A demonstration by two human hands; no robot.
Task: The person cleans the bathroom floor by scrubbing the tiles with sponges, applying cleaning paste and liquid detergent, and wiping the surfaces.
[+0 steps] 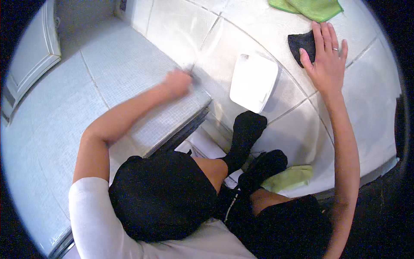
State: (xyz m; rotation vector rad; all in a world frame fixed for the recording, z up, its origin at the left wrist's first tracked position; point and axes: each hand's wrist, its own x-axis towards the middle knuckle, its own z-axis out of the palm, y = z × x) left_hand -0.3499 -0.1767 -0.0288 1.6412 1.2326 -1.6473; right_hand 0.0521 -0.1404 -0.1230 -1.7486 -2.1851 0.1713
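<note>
My left hand point(177, 83) is closed in a fist and smeared by motion. It is low over the edge where the raised tiled ledge meets the lower white tiles. A small dark patch shows at its fingers; what it grips, if anything, I cannot make out. My right hand point(327, 60) lies flat with its fingers stretched out, a ring on one of them. Its thumb and forefinger touch a black cloth-like pad point(300, 46) on the tiles. Between my hands sits a white rectangular plastic tub or lid point(254, 82).
A green cloth point(308, 7) lies beyond my right hand. Another green cloth point(291, 178) is beside my feet in black socks point(250, 129). The raised ledge point(56, 125) fills the left side, with a white panelled door point(32, 56) at its far end.
</note>
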